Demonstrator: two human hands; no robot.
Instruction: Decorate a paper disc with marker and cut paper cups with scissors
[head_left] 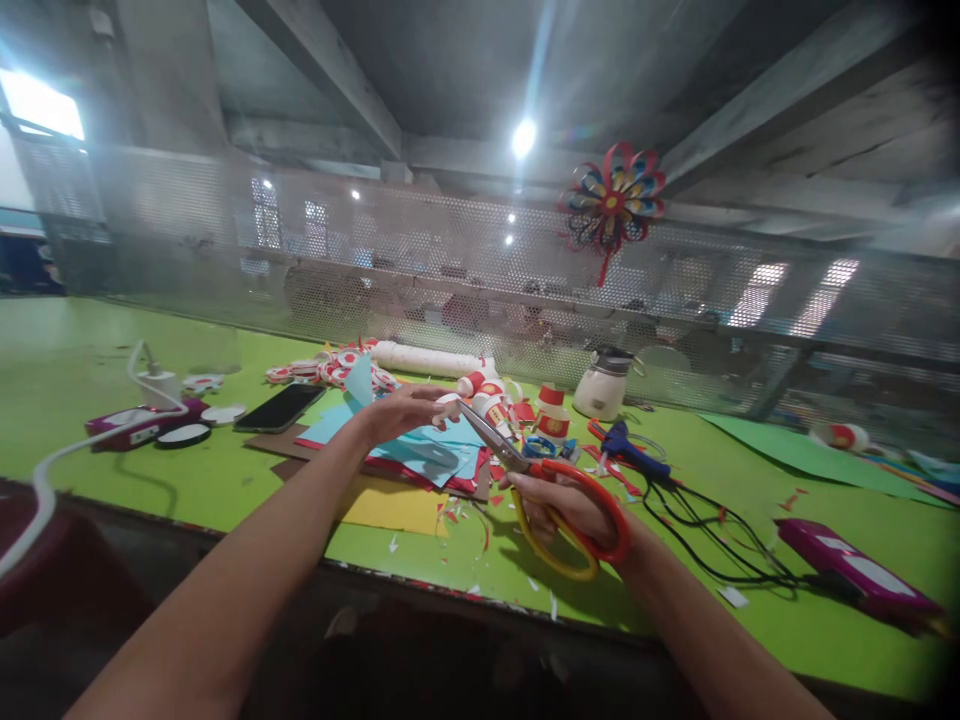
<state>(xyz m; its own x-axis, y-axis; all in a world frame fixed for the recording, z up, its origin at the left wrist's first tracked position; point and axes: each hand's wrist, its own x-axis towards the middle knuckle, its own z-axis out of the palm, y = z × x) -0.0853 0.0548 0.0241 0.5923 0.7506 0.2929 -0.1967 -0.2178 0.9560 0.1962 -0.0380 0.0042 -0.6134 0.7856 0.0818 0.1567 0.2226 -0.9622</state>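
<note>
My right hand (564, 507) grips a pair of scissors (551, 492) with red and yellow handles, its fingers through the loops. The blades point up and left to a small white paper piece (448, 404). My left hand (405, 409) pinches that piece at the blade tips, above a pile of blue paper sheets (427, 452). A yellow sheet (394, 505) lies under the pile near the table's front edge.
On the green table (90, 350) lie a black phone (279, 407), a white charger with cable (154, 385), a white paper roll (427, 358), red-and-white tape rolls (551, 412), a blue glue gun (626, 447) with black cord, a white kettle (604, 385) and a magenta device (855, 568). A mesh fence stands behind.
</note>
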